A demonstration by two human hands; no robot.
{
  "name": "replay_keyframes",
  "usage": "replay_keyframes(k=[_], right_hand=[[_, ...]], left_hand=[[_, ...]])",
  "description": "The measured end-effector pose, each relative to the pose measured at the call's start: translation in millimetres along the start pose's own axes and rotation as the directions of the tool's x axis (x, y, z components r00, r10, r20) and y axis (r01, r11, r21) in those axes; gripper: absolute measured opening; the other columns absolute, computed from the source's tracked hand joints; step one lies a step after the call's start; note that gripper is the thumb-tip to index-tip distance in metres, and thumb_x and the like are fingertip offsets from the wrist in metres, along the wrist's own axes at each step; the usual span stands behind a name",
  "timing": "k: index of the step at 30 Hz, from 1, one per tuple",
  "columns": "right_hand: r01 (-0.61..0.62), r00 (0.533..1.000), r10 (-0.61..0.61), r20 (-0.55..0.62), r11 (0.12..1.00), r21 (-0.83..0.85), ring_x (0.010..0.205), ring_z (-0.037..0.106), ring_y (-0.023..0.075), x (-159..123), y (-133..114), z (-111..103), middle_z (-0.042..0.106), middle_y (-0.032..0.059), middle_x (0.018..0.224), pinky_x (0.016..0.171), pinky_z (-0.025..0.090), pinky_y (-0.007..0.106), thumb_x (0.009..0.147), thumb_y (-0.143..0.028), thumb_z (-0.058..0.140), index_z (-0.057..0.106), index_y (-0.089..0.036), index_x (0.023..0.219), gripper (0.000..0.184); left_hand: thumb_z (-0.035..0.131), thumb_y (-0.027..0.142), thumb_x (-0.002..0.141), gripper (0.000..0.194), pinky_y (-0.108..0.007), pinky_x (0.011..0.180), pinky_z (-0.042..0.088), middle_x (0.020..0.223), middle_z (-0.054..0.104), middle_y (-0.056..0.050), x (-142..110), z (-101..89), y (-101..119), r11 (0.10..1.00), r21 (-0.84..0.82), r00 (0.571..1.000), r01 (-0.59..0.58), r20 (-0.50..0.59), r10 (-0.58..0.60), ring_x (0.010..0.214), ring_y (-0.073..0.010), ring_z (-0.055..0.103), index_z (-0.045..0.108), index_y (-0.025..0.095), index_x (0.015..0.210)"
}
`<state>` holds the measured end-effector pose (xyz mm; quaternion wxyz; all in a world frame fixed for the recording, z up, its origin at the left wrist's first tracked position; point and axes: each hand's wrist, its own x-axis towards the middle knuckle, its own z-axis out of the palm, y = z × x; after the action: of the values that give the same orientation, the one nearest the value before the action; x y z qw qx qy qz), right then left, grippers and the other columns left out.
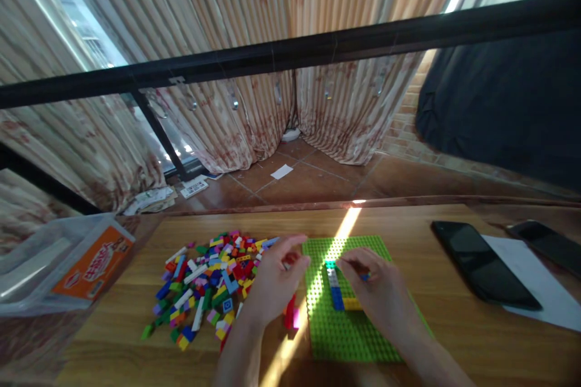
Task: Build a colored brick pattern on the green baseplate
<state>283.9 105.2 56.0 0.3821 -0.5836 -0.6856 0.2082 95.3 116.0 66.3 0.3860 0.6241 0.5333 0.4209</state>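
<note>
Left hand [271,281] half-curled, hold unclear | right hand [380,285] at teal brick [330,265], pinch unclear | likely seating it on baseplate [351,337]; next wants square alignment

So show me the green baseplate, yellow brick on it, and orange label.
Green baseplate [347,337], head view, bare near part.
Yellow brick [351,303], head view, exposed middle.
Orange label [93,263], head view, centre.

"See the left hand [278,278]?"
"From here, yes: beside the left edge of the green baseplate [354,341], thumb and fingers curled."
"And the right hand [379,284]?"
"Over the green baseplate, fingers bent, forearm [431,351] crossing its near right corner."
</note>
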Motion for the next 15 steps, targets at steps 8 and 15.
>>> replay_keyframes(k=[8, 15], right_hand=[[0.173, 0.962, -0.141, 0.233, 0.977, -0.126, 0.074, 0.061, 0.0192, -22, -25, 43, 0.064, 0.004, 0.079, 0.067, 0.044, 0.028, 0.088, -0.02, 0.047, 0.063, -0.023, 0.078, 0.019], [0.168, 0.961, -0.142, 0.236, 0.981, -0.094, 0.072, 0.06, 0.0179, -16, -23, 66, 0.064, 0.0042, 0.083, 0.066, 0.046, 0.029, 0.089, -0.02, 0.045, 0.063, -0.022, 0.087, 0.018]], left_hand=[[0.062, 0.031, 0.072, 0.026, -0.021, 0.06, 0.049, 0.075, 0.068, -0.002, 9, -41.0, -16, 0.967, -0.241, 0.887, 0.08, -0.425, -0.18, 0.063, -0.0113, 0.061, 0.068, 0.013, 0.09], [0.06, 0.032, 0.075, 0.026, -0.021, 0.055, 0.046, 0.067, 0.066, -0.001, 0, -54.1, -28, 0.979, -0.139, 0.887, 0.146, -0.42, -0.192, 0.06, -0.0125, 0.06, 0.067, 0.014, 0.092]])
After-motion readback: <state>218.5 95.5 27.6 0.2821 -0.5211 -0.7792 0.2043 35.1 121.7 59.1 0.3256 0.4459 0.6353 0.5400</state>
